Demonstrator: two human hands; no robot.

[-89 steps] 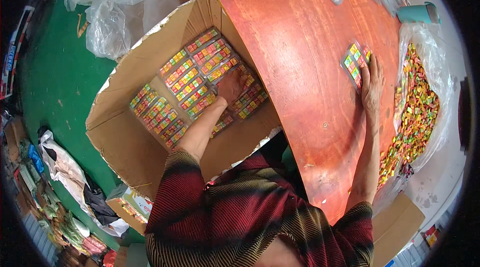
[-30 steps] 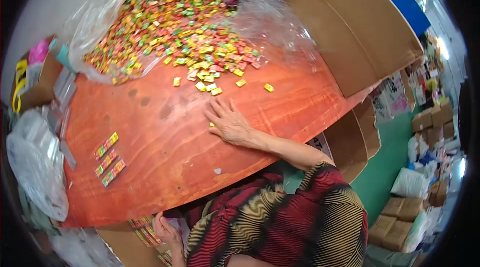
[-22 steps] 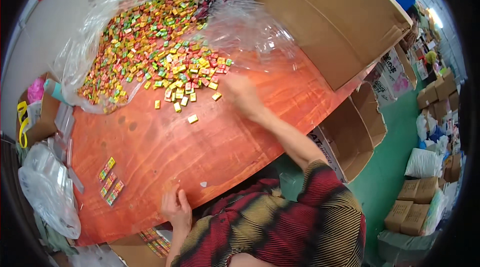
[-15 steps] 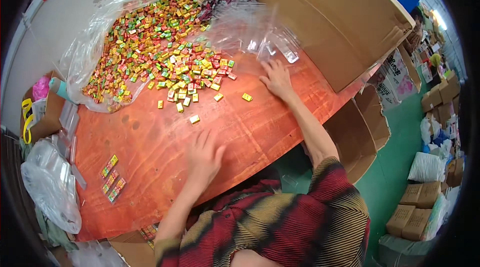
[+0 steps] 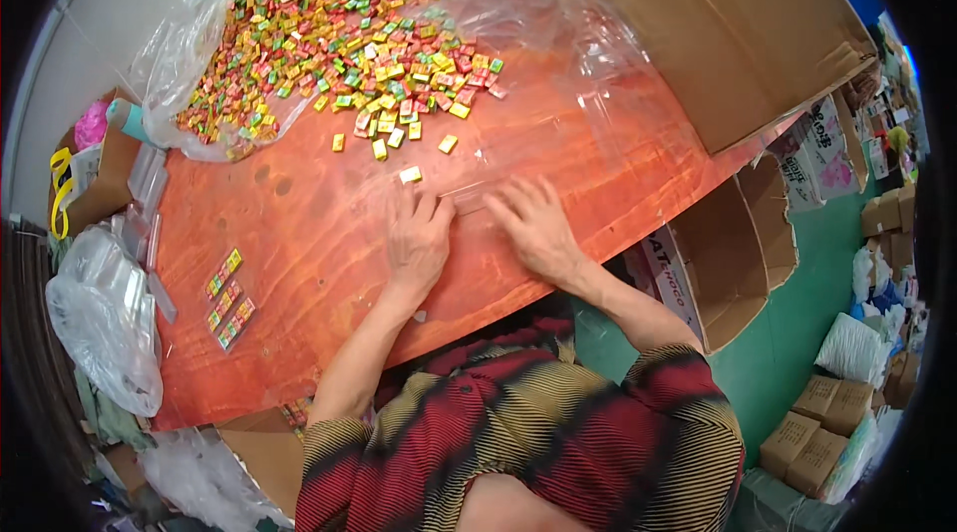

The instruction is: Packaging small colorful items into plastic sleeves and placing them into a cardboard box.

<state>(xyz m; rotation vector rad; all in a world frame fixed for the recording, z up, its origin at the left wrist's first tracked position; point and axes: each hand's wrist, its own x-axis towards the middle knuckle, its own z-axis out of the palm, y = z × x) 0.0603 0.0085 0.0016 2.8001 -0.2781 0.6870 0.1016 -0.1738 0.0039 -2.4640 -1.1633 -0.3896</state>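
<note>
My left hand [image 5: 419,241] is over the middle of the red-orange table, its fingers curled and a little blurred. Facing it from the right is my right hand [image 5: 535,233], fingers bent. Between the fingertips of both hands lies a thin, clear plastic strip [image 5: 469,198], hard to see against the table. Just beyond my left fingers sits a single yellow-and-white small box [image 5: 411,175]. Farther off spreads a big heap of tiny red, yellow and green boxes [image 5: 329,43]. Three clear packs [image 5: 231,323] filled with such boxes lie at the left.
Crumpled clear plastic [image 5: 538,3] lies beside the heap, below a large cardboard panel [image 5: 728,33]. Left of the table are a plastic bag [image 5: 105,318] and a carton [image 5: 110,168]. An open carton [image 5: 733,243] stands beyond the right edge.
My right hand has come back from the clear plastic at the far right toward my left hand. A clear strip now shows between them. The lone yellow box near the right hand is no longer visible.
</note>
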